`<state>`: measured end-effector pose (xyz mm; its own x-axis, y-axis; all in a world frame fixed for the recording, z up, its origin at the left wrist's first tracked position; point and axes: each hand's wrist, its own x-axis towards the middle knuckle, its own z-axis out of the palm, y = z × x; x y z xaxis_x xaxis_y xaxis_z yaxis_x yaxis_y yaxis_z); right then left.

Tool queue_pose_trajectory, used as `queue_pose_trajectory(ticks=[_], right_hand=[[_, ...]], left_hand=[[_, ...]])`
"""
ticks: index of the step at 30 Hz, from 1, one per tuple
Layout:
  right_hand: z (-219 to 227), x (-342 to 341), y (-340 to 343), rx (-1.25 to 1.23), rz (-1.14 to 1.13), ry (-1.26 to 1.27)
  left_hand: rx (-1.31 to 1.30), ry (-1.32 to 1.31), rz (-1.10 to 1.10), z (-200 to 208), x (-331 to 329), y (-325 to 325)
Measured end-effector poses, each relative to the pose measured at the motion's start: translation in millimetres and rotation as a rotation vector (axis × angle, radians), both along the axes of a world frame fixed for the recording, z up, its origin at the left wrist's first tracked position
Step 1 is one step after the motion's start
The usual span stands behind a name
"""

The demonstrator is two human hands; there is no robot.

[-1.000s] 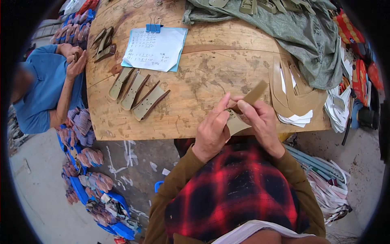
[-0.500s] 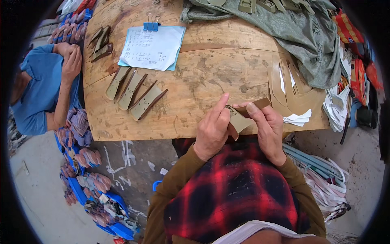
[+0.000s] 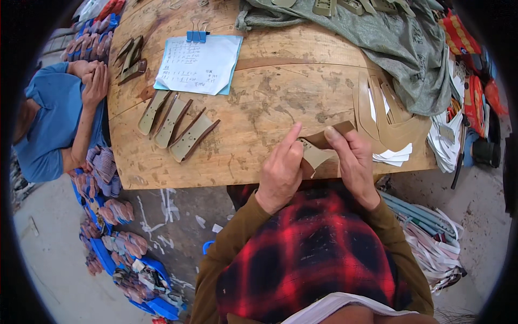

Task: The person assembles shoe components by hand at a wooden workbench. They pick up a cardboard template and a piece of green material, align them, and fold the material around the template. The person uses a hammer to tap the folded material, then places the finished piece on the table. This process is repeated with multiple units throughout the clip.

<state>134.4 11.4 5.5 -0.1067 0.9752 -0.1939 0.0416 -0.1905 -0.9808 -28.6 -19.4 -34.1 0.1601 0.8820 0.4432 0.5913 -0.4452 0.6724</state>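
Between my hands, just above the table's near edge, is a tan leather-like piece (image 3: 317,156) with a brown folded edge strip and small dark holes. My left hand (image 3: 280,171) grips its left side, index finger pointing up and the other fingers curled. My right hand (image 3: 354,162) pinches the brown strip at the upper right, thumb on top. Part of the piece is hidden behind my fingers. To the left on the table lie three similar tan pieces (image 3: 174,121) with brown edges, side by side and slanted.
The wooden table (image 3: 259,102) bears clipped papers (image 3: 197,65), more brown-edged pieces (image 3: 129,59), flat tan cut-outs (image 3: 396,132) and a grey-green cloth (image 3: 372,38). A person in blue (image 3: 59,119) sits at the left. Bundled gloves (image 3: 124,243) and pale strips (image 3: 431,259) lie below.
My right thumb has shifted slightly up along the brown strip, and the piece has turned a little. My left hand keeps nearly the same grip. The view has shifted slightly.
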Motion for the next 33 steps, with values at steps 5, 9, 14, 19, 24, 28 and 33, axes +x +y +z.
queue_pose_trajectory(ticks=[5, 9, 14, 19, 24, 28, 33], right_hand=[[7.9, 0.4, -7.4, 0.006, 0.030, -0.063], [14.2, 2.7, -8.8, 0.006, 0.080, -0.034], [18.7, 0.4, -8.2, -0.007, -0.021, 0.084], [20.7, 2.8, -11.0, -0.076, -0.060, 0.185], [19.3, 6.4, -11.0, -0.156, -0.115, 0.277], [14.0, 8.7, -4.8, -0.204, -0.145, 0.344], [20.8, 4.6, -7.4, -0.117, -0.120, 0.182]], left_hand=[[-0.015, 0.032, 0.007, -0.4, 2.3, 0.3], [0.002, 0.055, 0.027, -0.5, 5.0, 1.5], [-0.009, 0.094, 0.046, -2.0, 6.5, 4.2], [0.013, 0.171, 0.049, -7.3, 8.3, 6.0], [0.046, 0.254, -0.006, -6.8, 6.7, 9.7], [0.038, 0.243, -0.025, -1.3, 5.2, 11.2], [0.017, 0.248, -0.013, 2.1, 6.5, 11.9]])
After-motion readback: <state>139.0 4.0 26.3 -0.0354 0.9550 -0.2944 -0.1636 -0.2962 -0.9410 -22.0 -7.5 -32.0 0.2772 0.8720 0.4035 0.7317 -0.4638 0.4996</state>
